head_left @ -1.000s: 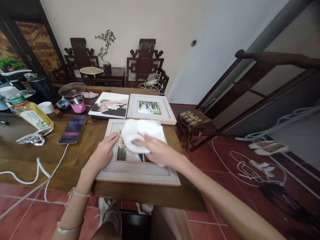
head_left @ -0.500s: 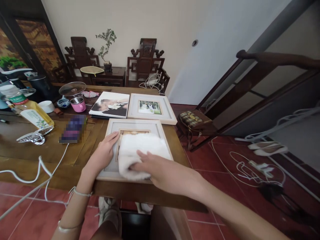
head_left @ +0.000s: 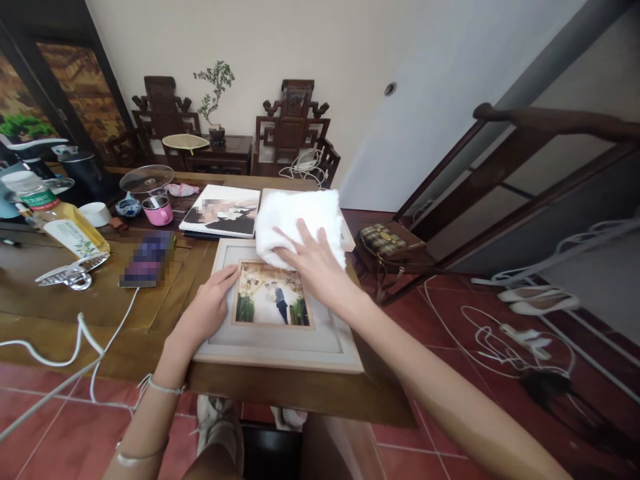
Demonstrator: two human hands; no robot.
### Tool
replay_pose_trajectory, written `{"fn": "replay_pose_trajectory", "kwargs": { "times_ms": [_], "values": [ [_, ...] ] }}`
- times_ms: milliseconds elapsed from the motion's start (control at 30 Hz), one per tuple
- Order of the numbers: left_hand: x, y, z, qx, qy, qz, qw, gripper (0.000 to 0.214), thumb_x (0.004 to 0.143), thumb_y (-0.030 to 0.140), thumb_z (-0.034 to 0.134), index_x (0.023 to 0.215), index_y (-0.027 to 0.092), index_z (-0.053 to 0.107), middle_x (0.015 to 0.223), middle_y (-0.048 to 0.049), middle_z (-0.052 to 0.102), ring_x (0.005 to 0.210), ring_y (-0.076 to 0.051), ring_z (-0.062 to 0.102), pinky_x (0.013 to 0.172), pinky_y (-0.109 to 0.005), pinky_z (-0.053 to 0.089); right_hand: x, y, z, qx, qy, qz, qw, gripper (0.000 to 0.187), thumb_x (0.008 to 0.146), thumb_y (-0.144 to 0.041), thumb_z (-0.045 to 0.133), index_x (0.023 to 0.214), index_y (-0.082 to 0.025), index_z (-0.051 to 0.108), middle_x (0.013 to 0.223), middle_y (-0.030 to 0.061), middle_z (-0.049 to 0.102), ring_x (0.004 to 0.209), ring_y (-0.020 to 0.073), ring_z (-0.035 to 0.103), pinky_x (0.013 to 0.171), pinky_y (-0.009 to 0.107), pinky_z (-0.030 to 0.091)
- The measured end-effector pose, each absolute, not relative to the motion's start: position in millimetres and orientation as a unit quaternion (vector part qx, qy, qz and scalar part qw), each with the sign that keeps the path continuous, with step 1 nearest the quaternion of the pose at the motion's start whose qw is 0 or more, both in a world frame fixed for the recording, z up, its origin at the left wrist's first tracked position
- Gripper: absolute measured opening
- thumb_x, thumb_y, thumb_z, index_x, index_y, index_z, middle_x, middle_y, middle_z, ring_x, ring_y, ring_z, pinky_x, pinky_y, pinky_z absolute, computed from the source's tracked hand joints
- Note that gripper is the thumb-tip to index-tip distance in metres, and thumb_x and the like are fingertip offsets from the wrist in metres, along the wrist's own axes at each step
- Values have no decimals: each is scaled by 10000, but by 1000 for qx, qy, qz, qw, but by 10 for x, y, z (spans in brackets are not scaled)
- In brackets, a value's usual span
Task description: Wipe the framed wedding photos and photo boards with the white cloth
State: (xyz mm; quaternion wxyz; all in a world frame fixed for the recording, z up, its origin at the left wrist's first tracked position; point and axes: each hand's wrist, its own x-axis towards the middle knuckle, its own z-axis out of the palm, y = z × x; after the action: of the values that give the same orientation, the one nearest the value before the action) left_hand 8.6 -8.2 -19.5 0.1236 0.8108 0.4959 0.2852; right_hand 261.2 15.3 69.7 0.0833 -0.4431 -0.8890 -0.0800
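A pale framed photo [head_left: 277,340] lies flat at the near edge of the wooden table [head_left: 100,307]. My left hand [head_left: 210,307] rests flat on the frame's left side, fingers stretched out. My right hand [head_left: 310,263] presses a folded white towel [head_left: 295,217] with spread fingers at the frame's far edge, over a second white frame [head_left: 350,239] that is mostly hidden. A frameless photo print [head_left: 223,211] lies to the left of the towel.
On the table's left are a pink mug [head_left: 157,211], a small fan [head_left: 147,179], a yellow bottle [head_left: 65,227], a phone [head_left: 147,259], a metal clip [head_left: 75,273] and a white cable [head_left: 75,340]. A stool with a bag [head_left: 385,239] and a stair rail [head_left: 525,120] stand to the right.
My right hand has slid the towel from the near part of the framed photo away to its far edge, uncovering the picture. My left hand has stayed put.
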Motion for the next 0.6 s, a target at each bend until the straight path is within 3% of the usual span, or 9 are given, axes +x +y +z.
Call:
{"fn": "replay_pose_trajectory", "kwargs": {
  "times_ms": [167, 267, 367, 500, 600],
  "values": [
    [117, -72, -109, 803, 487, 314, 137, 517, 970, 164, 310, 1453, 85, 474, 1522, -172, 455, 1428, -241, 413, 1209, -449, 308, 2286, 199, 452, -438, -898, 1, -33, 803, 757, 122, 492, 1441, -299, 492, 1631, 53, 246, 1470, 504, 112, 1039, 841, 217],
    [145, -106, -32, 781, 499, 342, 157, 547, 1027, 342, 292, 1491, 76, 409, 1553, -172, 409, 1450, -245, 376, 1218, -446, 278, 2115, 6, 486, -428, -903, 15, -36, 725, 806, 64, 526, 1421, -319, 518, 1626, 20, 270, 1462, 504, 152, 1053, 809, 268],
    [146, -146, 21, 773, 498, 351, 174, 627, 1035, 463, 235, 1514, 82, 369, 1574, -157, 378, 1464, -249, 349, 1221, -444, 260, 2013, -263, 581, -403, -915, 20, -21, 549, 919, -6, 414, 1373, -264, 583, 1616, 17, 301, 1457, 493, 189, 1075, 772, 297],
    [129, -157, 28, 780, 490, 349, 171, 664, 1033, 499, 185, 1490, 77, 416, 1568, -170, 383, 1470, -261, 336, 1225, -445, 243, 2011, -564, 641, -351, -933, 61, -52, 443, 979, -108, 414, 1323, -278, 637, 1609, -1, 310, 1441, 508, 219, 1063, 785, 303],
    [140, -136, 13, 778, 506, 333, 163, 610, 1031, 478, 254, 1482, 107, 430, 1547, -161, 424, 1448, -256, 379, 1216, -450, 271, 2112, -697, 625, -348, -930, 90, -77, 419, 981, -142, 459, 1326, -298, 638, 1599, -3, 320, 1444, 502, 209, 1079, 783, 271]
  ]
}}
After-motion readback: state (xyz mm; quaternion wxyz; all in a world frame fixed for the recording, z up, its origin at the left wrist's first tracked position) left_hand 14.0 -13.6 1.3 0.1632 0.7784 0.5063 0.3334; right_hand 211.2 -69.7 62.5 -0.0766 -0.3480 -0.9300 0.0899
